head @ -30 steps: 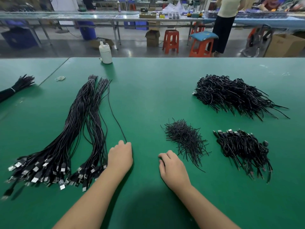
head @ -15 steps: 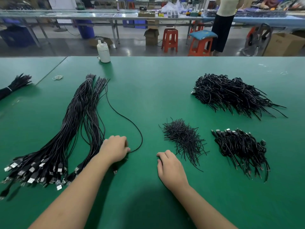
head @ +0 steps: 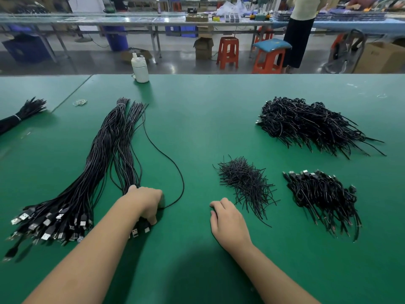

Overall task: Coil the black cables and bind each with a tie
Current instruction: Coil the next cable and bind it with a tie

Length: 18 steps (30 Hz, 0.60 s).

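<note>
Two long bundles of straight black USB cables lie on the left of the green table, plugs toward me. My left hand sits at the near end of the right bundle, fingers curled over the plugs, and grips a single black cable that loops out to the right. My right hand rests on the table with loosely curled fingers, holding nothing. A heap of short black ties lies just beyond it. Two piles of coiled, bound cables lie at the right, a near pile and a far pile.
A white bottle stands at the table's far edge. A tied black bundle and a rubber band lie at the far left. Beyond the table are orange stools, benches, boxes and a standing person.
My left hand drew one cable out of the right bundle toward me, so its loop swung out to the right. My right hand barely moved.
</note>
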Available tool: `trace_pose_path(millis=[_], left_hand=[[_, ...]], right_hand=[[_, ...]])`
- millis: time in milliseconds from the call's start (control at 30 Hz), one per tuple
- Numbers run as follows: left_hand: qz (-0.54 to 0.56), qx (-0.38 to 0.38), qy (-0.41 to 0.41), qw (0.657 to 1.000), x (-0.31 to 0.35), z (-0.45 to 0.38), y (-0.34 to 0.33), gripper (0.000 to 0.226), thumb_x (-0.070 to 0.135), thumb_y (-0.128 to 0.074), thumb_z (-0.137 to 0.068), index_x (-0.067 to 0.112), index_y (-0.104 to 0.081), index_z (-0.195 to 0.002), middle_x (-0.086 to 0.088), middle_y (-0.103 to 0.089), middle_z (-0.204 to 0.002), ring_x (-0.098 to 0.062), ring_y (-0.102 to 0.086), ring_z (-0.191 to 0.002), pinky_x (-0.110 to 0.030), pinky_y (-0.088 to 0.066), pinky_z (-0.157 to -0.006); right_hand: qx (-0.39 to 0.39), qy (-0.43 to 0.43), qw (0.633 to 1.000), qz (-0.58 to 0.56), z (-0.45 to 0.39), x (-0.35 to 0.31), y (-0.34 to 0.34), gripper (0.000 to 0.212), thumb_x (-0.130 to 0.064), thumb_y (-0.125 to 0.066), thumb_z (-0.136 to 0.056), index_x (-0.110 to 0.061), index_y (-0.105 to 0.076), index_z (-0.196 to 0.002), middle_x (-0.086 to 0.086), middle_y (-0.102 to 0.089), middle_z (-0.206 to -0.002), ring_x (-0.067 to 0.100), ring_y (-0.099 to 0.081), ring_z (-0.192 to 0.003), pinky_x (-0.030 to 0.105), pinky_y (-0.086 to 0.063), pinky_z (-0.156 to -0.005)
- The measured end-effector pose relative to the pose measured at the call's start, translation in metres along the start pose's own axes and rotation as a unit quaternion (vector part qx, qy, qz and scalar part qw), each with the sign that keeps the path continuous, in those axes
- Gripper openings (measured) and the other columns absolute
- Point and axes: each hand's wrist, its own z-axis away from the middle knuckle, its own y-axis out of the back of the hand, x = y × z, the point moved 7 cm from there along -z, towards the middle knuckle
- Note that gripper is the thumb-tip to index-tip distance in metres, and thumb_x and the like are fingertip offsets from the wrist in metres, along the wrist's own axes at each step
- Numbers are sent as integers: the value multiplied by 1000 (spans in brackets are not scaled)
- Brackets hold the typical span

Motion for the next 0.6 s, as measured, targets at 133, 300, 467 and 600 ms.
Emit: trace_pose_path(millis=[133, 300, 467, 600], left_hand=[[-44, 19, 21, 999, -1, -1, 2, 37, 55, -65, -85, 20, -57, -92, 7, -60, -82, -20, -60, -87, -39, -35, -91], [-50, 59, -6, 997, 4, 3, 6, 17, 33, -59, -90, 19, -55, -80, 5, -58, -77, -21, -56, -81, -37, -34, -82], [124, 142, -70, 980, 20, 12, 30, 12, 36, -56, -93, 24, -56, -91, 5, -63, -89, -18, -60, -83, -31, -49, -73], [167, 137, -117, 969, 47, 17, 32, 12, 34, -52, -97, 22, -55, -94, 9, -58, -77, -15, -57, -75, -30, -46, -70]], right_hand=[[0, 1, 1000, 8, 0, 0, 0, 24, -25, -45, -98, -18, -60, -116, -3, -54, -103, 15, -52, -92, 26, -45, -81], [0, 0, 1000, 10, 0, 0, 0, 23, -24, -47, -98, -18, -60, -115, -3, -54, -102, 16, -53, -92, 28, -45, -80], [2, 2, 1000, 7, -1, 1, 1, 24, -25, -47, -98, -18, -58, -118, -4, -53, -102, 16, -53, -92, 26, -43, -78], [-5, -1, 1000, -4, 1, 0, 1, 43, -32, -49, -97, -21, -44, -139, -3, -50, -113, 17, -56, -94, 28, -45, -80]])
